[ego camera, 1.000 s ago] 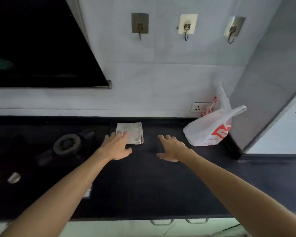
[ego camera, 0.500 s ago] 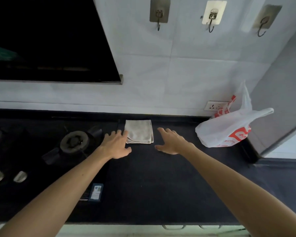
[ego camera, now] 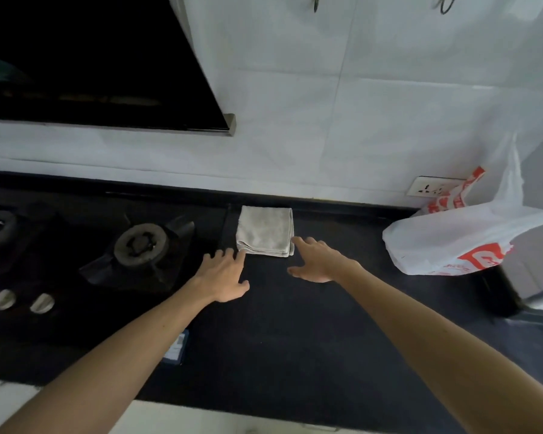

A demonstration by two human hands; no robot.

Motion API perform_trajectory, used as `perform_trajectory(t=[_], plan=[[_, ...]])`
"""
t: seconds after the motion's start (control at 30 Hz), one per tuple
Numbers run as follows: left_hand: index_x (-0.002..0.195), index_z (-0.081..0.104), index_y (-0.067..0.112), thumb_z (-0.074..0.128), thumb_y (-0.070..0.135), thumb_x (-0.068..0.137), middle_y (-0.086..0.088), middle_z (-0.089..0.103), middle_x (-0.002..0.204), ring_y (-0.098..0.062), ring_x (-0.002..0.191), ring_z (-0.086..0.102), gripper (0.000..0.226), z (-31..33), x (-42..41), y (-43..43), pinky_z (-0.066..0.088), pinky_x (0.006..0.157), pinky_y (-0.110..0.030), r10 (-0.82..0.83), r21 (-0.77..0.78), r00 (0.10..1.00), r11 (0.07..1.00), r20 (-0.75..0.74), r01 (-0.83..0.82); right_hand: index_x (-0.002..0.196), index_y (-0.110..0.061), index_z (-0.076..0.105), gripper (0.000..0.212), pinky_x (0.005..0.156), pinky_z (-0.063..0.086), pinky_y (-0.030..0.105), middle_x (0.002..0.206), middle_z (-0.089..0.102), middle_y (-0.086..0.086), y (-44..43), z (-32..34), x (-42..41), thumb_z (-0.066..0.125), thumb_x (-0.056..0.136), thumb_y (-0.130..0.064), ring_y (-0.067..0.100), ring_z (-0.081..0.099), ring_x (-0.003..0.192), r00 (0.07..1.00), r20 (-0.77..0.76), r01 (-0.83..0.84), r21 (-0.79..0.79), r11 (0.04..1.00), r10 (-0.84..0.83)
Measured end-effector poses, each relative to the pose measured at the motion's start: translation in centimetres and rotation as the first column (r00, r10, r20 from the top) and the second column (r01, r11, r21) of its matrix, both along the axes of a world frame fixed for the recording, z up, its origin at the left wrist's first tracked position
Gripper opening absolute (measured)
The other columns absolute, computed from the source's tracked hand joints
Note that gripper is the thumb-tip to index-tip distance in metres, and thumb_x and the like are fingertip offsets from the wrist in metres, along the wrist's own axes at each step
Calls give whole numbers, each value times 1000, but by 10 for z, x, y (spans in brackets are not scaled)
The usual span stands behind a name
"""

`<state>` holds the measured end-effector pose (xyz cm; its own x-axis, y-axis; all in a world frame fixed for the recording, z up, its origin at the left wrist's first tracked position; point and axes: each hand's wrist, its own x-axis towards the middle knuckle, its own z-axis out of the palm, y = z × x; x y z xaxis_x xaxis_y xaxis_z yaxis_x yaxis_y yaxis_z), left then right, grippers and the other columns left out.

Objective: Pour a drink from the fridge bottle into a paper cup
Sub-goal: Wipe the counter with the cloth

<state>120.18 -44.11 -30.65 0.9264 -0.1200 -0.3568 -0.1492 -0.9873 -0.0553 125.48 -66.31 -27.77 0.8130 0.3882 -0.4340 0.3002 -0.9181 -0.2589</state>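
Observation:
No bottle and no paper cup are in view. My left hand [ego camera: 224,275] is stretched out over the black countertop [ego camera: 295,333], fingers spread, empty, its fingertips at the near left corner of a folded grey cloth [ego camera: 265,230]. My right hand [ego camera: 318,260] is also open and empty, palm down, with its fingertips at the cloth's near right corner. The cloth lies flat against the back edge of the counter.
A gas hob with a burner [ego camera: 140,244] and two knobs [ego camera: 22,300] fills the left. A white and red plastic bag [ego camera: 452,242] sits at the right by a wall socket [ego camera: 430,187]. A dark range hood [ego camera: 91,57] hangs above the hob.
The view has shifted left and down, so the bag and cloth slid right in frame. Both hands stayed spread and empty, now framing the cloth's near corners.

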Motion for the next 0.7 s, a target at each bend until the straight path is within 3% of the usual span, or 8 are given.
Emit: perform_trajectory(t=[0.1, 0.2, 0.4, 0.5, 0.7], plan=[[150, 27, 10, 46, 52, 95, -16, 43, 144, -33, 127, 47, 72, -32, -8, -11, 45, 99, -46, 26, -37, 999, 999, -26, -27, 154, -22, 19, 76, 103, 42, 50, 147, 39, 13, -4, -19, 5, 60, 93, -45, 36, 37, 136, 1000, -27, -1, 7, 1000, 1], [156, 16, 13, 43, 53, 97, -17, 27, 157, -35, 140, 33, 76, -67, -21, -17, 41, 106, -47, 74, -77, 996, 994, -42, -78, 154, -21, 19, 76, 105, 40, 50, 147, 39, 13, -8, -38, 10, 58, 94, -45, 36, 37, 137, 998, -63, 17, 19, 1000, -16], [160, 8, 23, 40, 52, 99, -16, 2, 167, -37, 154, 4, 75, -123, -44, -23, 14, 123, -53, 210, -187, 977, 960, -17, -210, 155, -21, 17, 74, 108, 38, 50, 148, 39, 12, -15, -74, 16, 56, 96, -44, 35, 35, 138, 988, -106, 128, 144, 981, -113], [161, 7, 26, 41, 50, 97, -12, -3, 168, -35, 155, -1, 76, -142, -53, -23, 11, 124, -54, 240, -216, 970, 950, 44, -225, 155, -19, 16, 73, 108, 36, 47, 150, 35, 12, -19, -92, 21, 55, 97, -41, 34, 31, 139, 984, -92, 167, 182, 969, -153], [160, 12, 30, 31, 53, 89, -6, 1, 169, -31, 155, 0, 77, -158, -52, -31, 10, 123, -54, 326, -249, 940, 923, 105, -292, 157, -18, 10, 78, 119, 23, 51, 162, 14, 14, -6, -120, 52, 55, 97, -37, 36, 7, 149, 982, 32, 170, 286, 943, -187]])
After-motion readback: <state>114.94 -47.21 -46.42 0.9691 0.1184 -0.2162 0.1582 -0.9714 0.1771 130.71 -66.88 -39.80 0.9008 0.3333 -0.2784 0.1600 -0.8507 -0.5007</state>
